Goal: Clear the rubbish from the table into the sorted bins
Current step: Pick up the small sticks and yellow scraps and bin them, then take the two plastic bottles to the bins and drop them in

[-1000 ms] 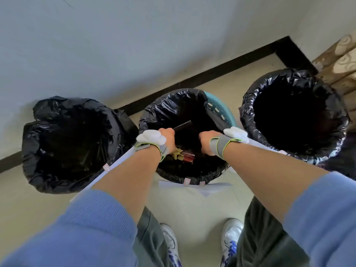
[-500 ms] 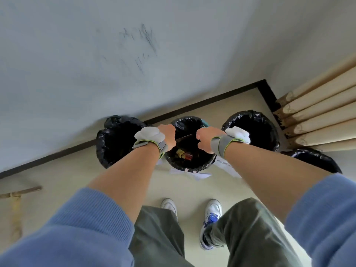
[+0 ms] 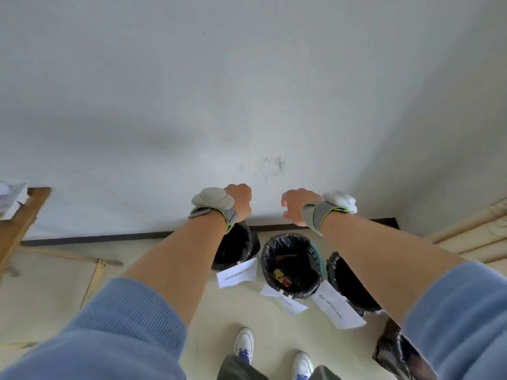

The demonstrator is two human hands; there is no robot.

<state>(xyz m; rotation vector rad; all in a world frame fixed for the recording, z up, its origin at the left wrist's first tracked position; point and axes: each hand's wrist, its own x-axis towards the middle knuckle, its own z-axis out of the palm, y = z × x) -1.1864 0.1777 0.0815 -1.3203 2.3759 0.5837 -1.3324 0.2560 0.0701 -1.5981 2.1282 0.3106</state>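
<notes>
Three bins lined with black bags stand on the floor by the wall: a left bin [image 3: 248,249], a middle bin [image 3: 267,260] and a right bin [image 3: 348,289]. Yellow and red rubbish [image 3: 282,277] lies at the bottom of the middle bin, with a brown flat piece beside it. My left hand [image 3: 241,200] and my right hand [image 3: 296,204] are held up high above the bins, in front of the white wall, a little apart. Both have their fingers curled in. I see nothing in either hand.
White paper labels [image 3: 237,273] hang from the bins' front rims. A fourth black bag [image 3: 397,355] sits at the lower right. A wooden table edge [image 3: 16,223] with white paper [image 3: 11,198] on it is at the far left. Pale wooden slats [image 3: 472,237] lean at the right.
My head and both hands have risen well away from the bins. The thin dark piece held between my hands over the middle bin is gone from them.
</notes>
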